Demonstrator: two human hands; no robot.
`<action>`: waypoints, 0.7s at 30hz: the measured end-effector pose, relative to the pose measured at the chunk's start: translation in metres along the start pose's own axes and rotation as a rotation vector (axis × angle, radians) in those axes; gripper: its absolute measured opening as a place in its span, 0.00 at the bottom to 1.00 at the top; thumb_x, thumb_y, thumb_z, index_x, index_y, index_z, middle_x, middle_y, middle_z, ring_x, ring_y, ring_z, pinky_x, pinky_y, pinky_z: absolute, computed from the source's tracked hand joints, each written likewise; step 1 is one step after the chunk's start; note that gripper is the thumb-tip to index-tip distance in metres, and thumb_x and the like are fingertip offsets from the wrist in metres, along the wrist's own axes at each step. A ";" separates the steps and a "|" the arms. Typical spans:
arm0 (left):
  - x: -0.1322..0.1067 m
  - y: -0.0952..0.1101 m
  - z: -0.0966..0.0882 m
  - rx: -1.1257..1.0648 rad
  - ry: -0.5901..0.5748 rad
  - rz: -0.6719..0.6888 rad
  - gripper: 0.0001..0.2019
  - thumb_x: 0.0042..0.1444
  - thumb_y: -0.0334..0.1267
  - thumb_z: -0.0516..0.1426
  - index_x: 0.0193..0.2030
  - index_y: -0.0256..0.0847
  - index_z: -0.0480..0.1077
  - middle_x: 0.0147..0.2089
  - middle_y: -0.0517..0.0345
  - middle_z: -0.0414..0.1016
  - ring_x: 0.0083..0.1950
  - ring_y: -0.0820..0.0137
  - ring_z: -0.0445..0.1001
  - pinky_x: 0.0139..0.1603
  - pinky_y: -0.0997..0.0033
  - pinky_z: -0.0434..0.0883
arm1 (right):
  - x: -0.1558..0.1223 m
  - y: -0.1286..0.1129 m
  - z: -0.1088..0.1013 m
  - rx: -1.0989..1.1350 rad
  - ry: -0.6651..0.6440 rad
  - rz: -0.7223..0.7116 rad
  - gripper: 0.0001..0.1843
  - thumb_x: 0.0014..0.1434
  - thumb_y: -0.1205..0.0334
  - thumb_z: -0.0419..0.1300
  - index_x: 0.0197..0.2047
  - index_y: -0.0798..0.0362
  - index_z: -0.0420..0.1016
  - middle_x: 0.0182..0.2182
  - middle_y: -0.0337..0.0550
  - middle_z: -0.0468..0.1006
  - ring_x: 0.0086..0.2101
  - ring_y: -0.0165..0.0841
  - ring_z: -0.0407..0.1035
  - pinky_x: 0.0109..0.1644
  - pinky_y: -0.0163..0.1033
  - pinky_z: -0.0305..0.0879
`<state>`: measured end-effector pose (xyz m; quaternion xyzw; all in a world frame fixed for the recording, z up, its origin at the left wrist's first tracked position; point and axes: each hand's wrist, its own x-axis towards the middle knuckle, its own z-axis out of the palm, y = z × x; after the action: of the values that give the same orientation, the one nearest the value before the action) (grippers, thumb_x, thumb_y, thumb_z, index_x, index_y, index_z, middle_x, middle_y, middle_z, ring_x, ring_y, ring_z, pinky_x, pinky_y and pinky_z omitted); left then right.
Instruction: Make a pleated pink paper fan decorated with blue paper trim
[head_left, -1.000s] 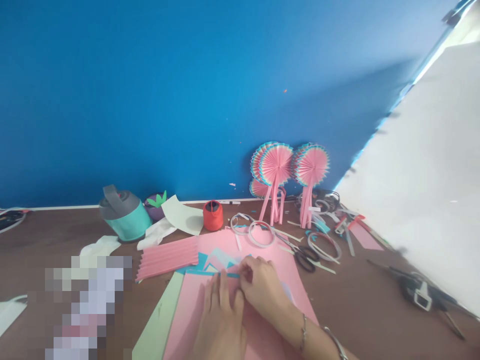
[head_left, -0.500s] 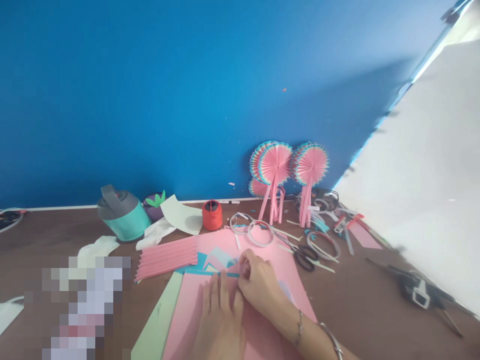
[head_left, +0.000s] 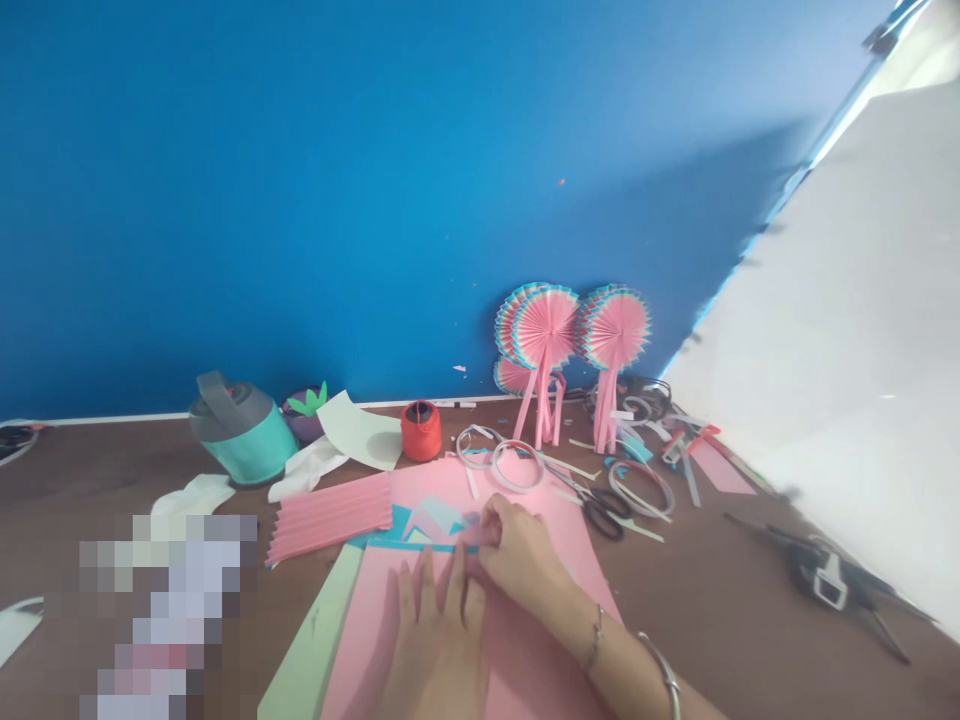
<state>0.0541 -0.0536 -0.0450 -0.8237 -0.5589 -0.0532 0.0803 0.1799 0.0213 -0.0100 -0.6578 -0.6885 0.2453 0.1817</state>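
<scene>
From my head camera, a smooth, matte pink sheet (head_left: 375,640) lies flat on the brown table (head_left: 712,600) right in front of me, its far edge turned up into a narrow fold. Along its left side lies a long pale green strip of paper (head_left: 315,650). Just beyond the fold are jagged blue scraps (head_left: 409,520). To their left is a pleated pink paper (head_left: 330,515), ridged like an accordion.

Further back, two round pink fans (head_left: 544,325) with blue rims and long paper tails lean against the blue wall (head_left: 375,200). A red spool (head_left: 420,430), a teal tub (head_left: 240,430) with a grey lid, thin white rings (head_left: 517,465) and black-handled scissors (head_left: 604,515) lie scattered on the table. A white board (head_left: 862,350) slants up on the right.

My left hand (head_left: 439,640) lies flat and open on the pink sheet, fingers slightly spread and pointing away from me, pressing the paper down just behind the fold. My right hand (head_left: 525,565) comes in from the right, bangles on the wrist, with thumb and fingertips pinched together on the folded edge, close beside my left fingertips.
</scene>
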 end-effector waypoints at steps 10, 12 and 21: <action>0.000 0.000 0.021 -0.010 -0.029 -0.022 0.23 0.50 0.33 0.53 0.54 0.43 0.71 0.64 0.50 0.63 0.63 0.38 0.57 0.58 0.27 0.48 | 0.001 0.004 -0.006 -0.051 0.107 -0.019 0.07 0.49 0.63 0.59 0.33 0.53 0.68 0.36 0.45 0.73 0.41 0.41 0.63 0.42 0.39 0.51; -0.001 -0.001 0.027 -0.001 -0.007 -0.021 0.23 0.50 0.33 0.53 0.55 0.44 0.71 0.65 0.51 0.62 0.64 0.38 0.56 0.59 0.26 0.45 | 0.002 0.008 -0.007 -0.110 0.103 -0.012 0.08 0.49 0.63 0.59 0.35 0.53 0.69 0.38 0.47 0.72 0.42 0.43 0.62 0.43 0.40 0.51; 0.004 -0.004 0.008 -0.042 -0.082 0.000 0.25 0.49 0.31 0.52 0.56 0.42 0.70 0.64 0.50 0.63 0.62 0.38 0.58 0.57 0.26 0.52 | 0.000 0.012 -0.007 -0.084 0.073 -0.060 0.08 0.49 0.64 0.58 0.36 0.53 0.70 0.38 0.47 0.72 0.41 0.41 0.62 0.43 0.39 0.52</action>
<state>0.0519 -0.0466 -0.0518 -0.8266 -0.5605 -0.0313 0.0400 0.1936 0.0223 -0.0114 -0.6524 -0.7106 0.1861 0.1863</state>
